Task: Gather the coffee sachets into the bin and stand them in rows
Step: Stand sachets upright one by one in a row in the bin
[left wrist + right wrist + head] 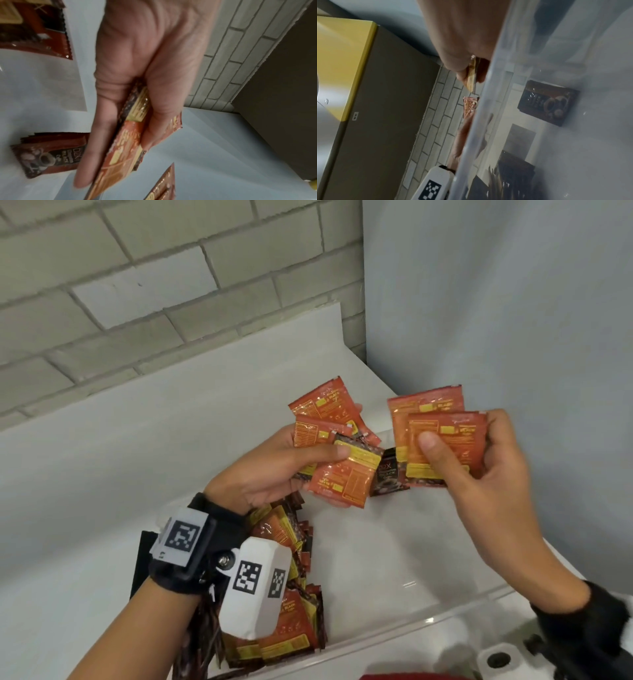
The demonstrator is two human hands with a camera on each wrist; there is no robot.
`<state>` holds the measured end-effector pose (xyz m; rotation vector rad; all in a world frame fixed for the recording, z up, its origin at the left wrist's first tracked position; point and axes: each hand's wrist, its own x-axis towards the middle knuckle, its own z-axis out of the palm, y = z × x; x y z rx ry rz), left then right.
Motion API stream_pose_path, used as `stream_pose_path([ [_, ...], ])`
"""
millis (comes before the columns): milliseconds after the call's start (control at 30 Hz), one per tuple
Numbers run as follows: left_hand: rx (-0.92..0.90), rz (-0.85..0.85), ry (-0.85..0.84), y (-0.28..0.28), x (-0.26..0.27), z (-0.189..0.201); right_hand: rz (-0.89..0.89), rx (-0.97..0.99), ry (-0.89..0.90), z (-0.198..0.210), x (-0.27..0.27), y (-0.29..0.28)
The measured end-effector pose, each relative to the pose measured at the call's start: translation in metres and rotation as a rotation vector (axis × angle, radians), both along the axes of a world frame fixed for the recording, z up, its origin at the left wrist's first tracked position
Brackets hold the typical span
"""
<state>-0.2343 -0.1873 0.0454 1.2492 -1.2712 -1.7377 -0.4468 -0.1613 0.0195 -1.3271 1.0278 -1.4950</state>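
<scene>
Above the clear plastic bin (428,626) both hands hold orange-red coffee sachets. My left hand (274,470) grips a loose fan of several sachets (329,433), thumb on top; the left wrist view shows the same sachets (125,146) pinched edge-on by my left hand (137,81). My right hand (479,474) pinches two overlapping sachets (445,436), thumb pressed on the front one. In the right wrist view my right hand (462,47) holds the sachets (471,75) edge-on. A dark sachet (390,477) lies flat on the bin floor between the hands. A pile of upright sachets (291,621) fills the bin's near left.
A white shelf surface (137,446) runs along a pale brick wall (137,268), with a grey-blue wall (496,302) at right. A roll of tissue (496,660) stands by the bin's near right corner. A yellow-edged panel (358,67) shows in the right wrist view.
</scene>
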Motion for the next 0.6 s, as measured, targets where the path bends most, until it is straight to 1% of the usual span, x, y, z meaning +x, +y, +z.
stream_pose_path([
  [100, 0.001, 0.024, 0.071, 0.001, -0.005, -0.001, 0.161, 0.067, -0.012, -0.003, 0.004, 0.001],
  [200, 0.001, 0.010, 0.107, 0.004, -0.011, 0.000, 0.242, 0.122, 0.080, -0.008, 0.006, 0.000],
  [333, 0.011, 0.051, 0.108, 0.005, -0.016, -0.002, 0.237, 0.146, 0.127, -0.012, 0.006, -0.005],
  [433, 0.025, 0.085, 0.152, 0.005, -0.017, -0.001, 0.224, 0.152, 0.124, -0.013, 0.006, -0.006],
  [600, 0.063, 0.063, 0.140, 0.007, -0.027, -0.002, 0.217, 0.186, 0.119, -0.012, 0.006, -0.006],
])
